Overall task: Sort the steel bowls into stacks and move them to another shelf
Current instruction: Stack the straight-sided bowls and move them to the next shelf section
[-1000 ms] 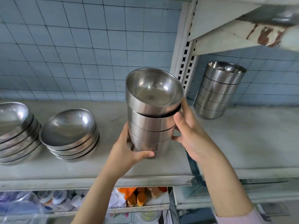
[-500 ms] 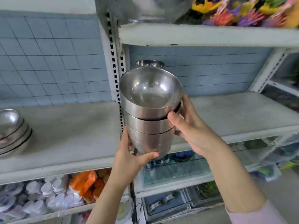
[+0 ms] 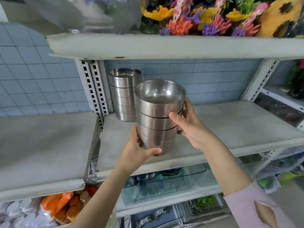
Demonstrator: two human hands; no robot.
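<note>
- Left hand (image 3: 138,150) grips the base of a nested stack of four round, shiny steel bowls (image 3: 158,112) from its seven o'clock side, with the thumb curled under the lowest bowl.
- Right hand (image 3: 192,127) clasps the same stack at three o'clock. Its thumb presses the second bowl and its fingers wrap round the back. A pale pink sleeve (image 3: 256,209) covers that forearm.
- The held stack stands upright over the front of a worn white metal shelf board (image 3: 230,129). Whether it touches the board cannot be told.
- At ten o'clock from it, near but apart, a second upright stack of steel bowls (image 3: 123,94) stands at the back of that board, just beside the slotted white upright (image 3: 93,89).
- At twelve o'clock, a higher white shelf (image 3: 164,46) carries bright plastic flowers and figurines (image 3: 213,17).
- At nine o'clock lies a neighbouring grey-white shelf board (image 3: 41,145), backed by a pale blue tiled wall (image 3: 32,79).
</note>
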